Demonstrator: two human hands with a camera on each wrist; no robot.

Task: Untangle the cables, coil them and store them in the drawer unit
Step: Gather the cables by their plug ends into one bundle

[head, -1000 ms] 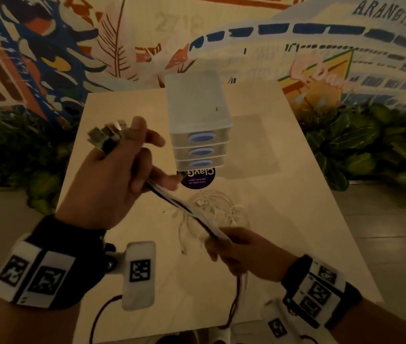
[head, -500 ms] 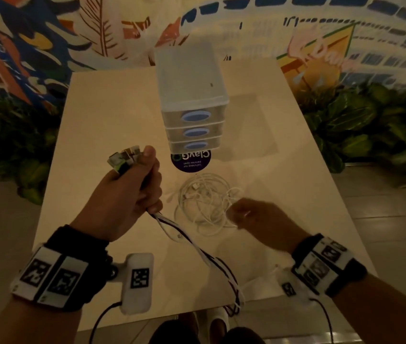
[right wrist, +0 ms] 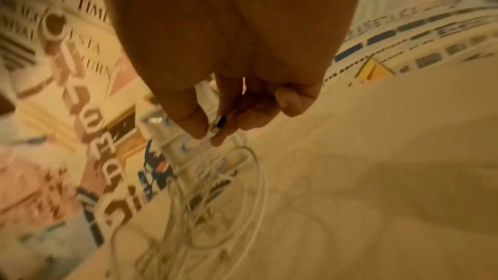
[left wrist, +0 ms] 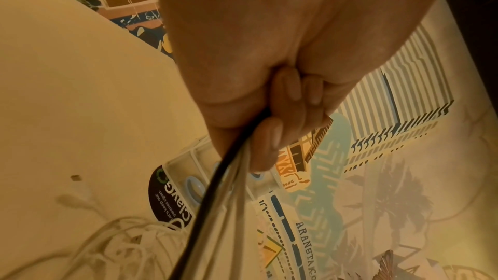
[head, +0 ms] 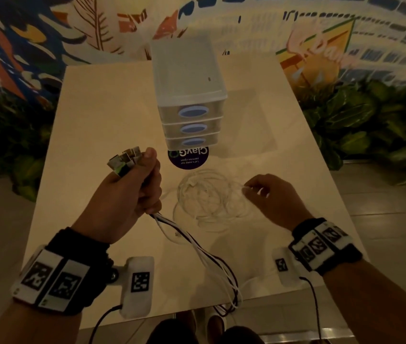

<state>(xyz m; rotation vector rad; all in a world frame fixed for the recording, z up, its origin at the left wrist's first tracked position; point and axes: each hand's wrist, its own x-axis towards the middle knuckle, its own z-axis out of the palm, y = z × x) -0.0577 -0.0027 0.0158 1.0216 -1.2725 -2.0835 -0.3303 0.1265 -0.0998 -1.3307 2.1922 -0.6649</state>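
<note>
My left hand (head: 132, 192) grips a bundle of cables (head: 197, 249), black and white, in a fist. Their metal plugs (head: 125, 160) stick out above my thumb, and the strands trail down over the table's near edge; in the left wrist view my fingers (left wrist: 275, 135) curl round the bundle of cables (left wrist: 215, 188). A tangle of thin white cables (head: 209, 194) lies on the table in front of the drawer unit (head: 189, 100). My right hand (head: 269, 194) is at its right side, its fingertips (right wrist: 210, 133) pinching a white cable end (right wrist: 218, 125).
The translucent three-drawer unit has all drawers closed, with blue oval handles. A dark round sticker (head: 188, 156) lies at its foot. The pale table (head: 97, 120) stands against a painted mural wall, with green plants (head: 370, 120) on both sides.
My right hand let go of the held bundle and moved forward to the white tangle, where it now pinches a cable end. My left hand lowered, and the bundle's tail dropped over the table edge.
</note>
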